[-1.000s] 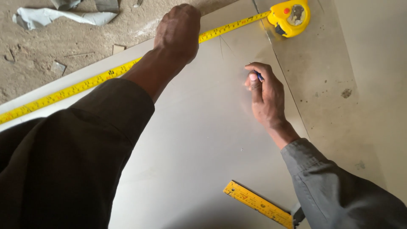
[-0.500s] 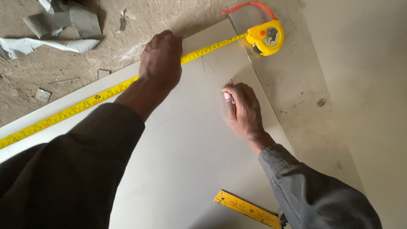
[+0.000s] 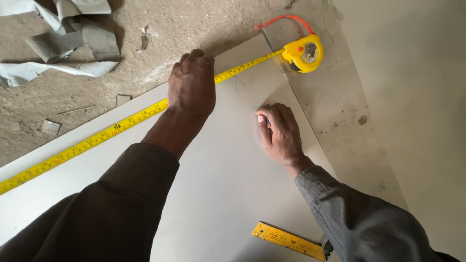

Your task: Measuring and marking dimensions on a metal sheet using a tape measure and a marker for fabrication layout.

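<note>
My left hand (image 3: pixel 191 85) lies palm down on the yellow tape measure blade (image 3: pixel 97 140), pinning it along the far edge of a grey sheet (image 3: pixel 218 194). The blade runs up to the right and ends at the tape's yellow case (image 3: pixel 303 53), which rests past the sheet's corner. My right hand (image 3: pixel 279 133) sits on the sheet below the case, fingers curled around a small blue pencil (image 3: pixel 267 116). The pencil's tip points at the sheet near faint drawn lines.
A yellow ruler (image 3: pixel 286 240) lies on the sheet near the bottom edge. Crumpled grey scraps (image 3: pixel 73 43) and small chips lie on the dusty floor at the top left. An orange strap (image 3: pixel 286 19) loops from the tape case. A second grey sheet (image 3: pixel 412 97) lies to the right.
The view has tilted, so the tape case and both hands now sit lower in the frame. Relative to the tape and sheet, both hands have hardly moved.
</note>
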